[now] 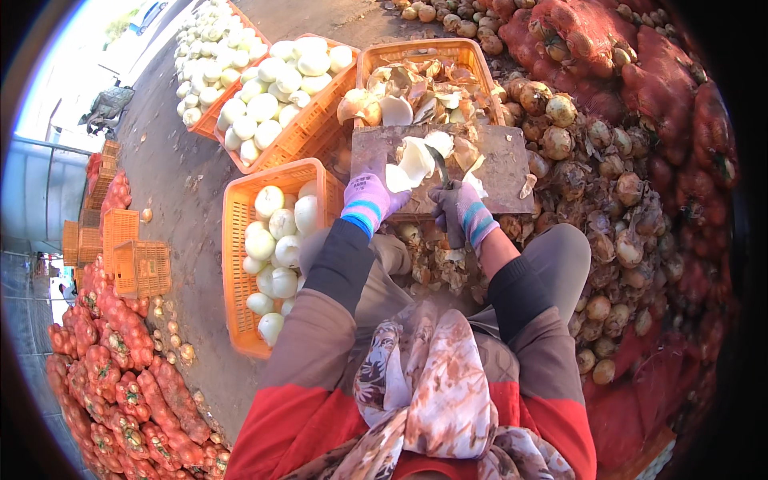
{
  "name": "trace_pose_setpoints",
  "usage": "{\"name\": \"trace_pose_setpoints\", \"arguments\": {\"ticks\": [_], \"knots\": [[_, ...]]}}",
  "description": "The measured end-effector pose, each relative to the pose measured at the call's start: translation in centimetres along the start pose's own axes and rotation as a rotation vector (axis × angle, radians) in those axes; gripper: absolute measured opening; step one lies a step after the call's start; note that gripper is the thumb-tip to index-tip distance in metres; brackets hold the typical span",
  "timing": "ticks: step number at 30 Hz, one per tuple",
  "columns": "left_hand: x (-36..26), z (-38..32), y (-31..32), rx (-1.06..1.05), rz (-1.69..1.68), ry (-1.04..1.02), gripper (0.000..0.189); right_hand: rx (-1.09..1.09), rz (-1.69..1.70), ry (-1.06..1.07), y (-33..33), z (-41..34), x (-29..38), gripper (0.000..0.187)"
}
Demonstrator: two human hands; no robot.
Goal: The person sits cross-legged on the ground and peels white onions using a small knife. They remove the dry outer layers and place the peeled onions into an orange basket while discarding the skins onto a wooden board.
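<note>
My right hand, in a purple-grey glove with striped cuff, grips a knife with a dark curved blade. Its dark handle juts out below my fist. The blade lies over a worn board in front of me. At the board's left front edge is my left hand, gloved, thumb pointing right; its other fingers are mostly hidden, so its hold is unclear. White onion layers lie just beyond it, touching or nearly touching the glove. Brown onion skin and a small white onion piece rest near the blade tip.
Behind the board, an orange crate holds onion skins. Peeled onions fill a crate at left and two crates farther back. Unpeeled onions heap at right beside red mesh sacks. More sacks lie far left.
</note>
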State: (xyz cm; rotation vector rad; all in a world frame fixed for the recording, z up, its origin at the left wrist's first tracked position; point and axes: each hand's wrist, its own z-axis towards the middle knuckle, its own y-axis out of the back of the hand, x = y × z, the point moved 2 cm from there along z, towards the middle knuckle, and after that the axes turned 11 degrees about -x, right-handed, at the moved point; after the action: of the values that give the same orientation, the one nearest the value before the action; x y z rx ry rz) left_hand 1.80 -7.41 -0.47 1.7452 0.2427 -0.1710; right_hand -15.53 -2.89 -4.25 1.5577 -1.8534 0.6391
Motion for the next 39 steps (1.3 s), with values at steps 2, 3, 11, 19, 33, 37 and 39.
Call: {"name": "trace_pose_setpoints", "arguments": {"ticks": [2, 3, 11, 19, 33, 37, 39], "knots": [[1.1, 0.0, -1.1, -0.031, -0.034, -0.015, 0.095, -0.031, -0.066, 0.030, 0.6, 1.6, -1.1, 0.012], [2.0, 0.3, -1.5, -0.078, -0.155, 0.023, 0.090, -0.005, -0.088, 0.044, 0.4, 1.8, -1.4, 0.012], [4.3, -0.3, -2.0, 0.030, -1.536, 0.123, 0.067, 0.077, 0.296, 0.079, -1.3, -1.3, -0.1, 0.035], [2.0, -2.7, 0.6, 0.051, -1.313, -0.083, 0.070, 0.374, 0.405, 0.115, -1.6, -0.7, 1.5, 0.030], [2.5, -3.2, 4.0, 0.060, -1.472, -0.079, 0.067, 0.328, 0.343, 0.118, -1.2, -3.4, 2.2, 0.018], [4.3, -2.3, 1.7, 0.027, -2.043, 0.010, 0.057, 0.188, 0.194, 0.179, -2.1, -4.6, 2.5, 0.027], [4.7, -2.0, 1.0, -0.128, -2.196, 0.326, 0.050, 0.098, 0.064, 0.205, -2.8, -4.8, 2.0, 0.031]]}}
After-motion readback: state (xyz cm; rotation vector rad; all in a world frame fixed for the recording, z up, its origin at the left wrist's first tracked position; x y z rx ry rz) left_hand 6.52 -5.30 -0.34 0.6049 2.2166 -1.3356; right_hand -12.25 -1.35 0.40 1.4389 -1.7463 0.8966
